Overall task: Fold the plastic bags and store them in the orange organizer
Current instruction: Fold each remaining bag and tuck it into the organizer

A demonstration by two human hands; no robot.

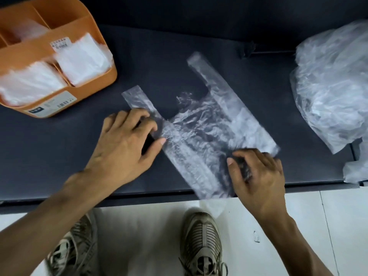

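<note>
Two hands flatten a clear vest-style plastic bag (201, 134) on a dark table (59, 156).

The bag lies diagonally at the middle, handles pointing away, its bottom overhanging the near edge. The left hand (127, 144) pinches the left side below one handle; the right hand (256, 172) grips the bottom right corner with curled fingers. The orange organizer (95, 84) sits far left, holding folded bags (83, 58). A heap of loose bags (334, 92) lies at right.

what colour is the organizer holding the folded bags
Orange: the organizer has white labels on its front and divider, seen best in the head view, far left on the dark surface.
</note>
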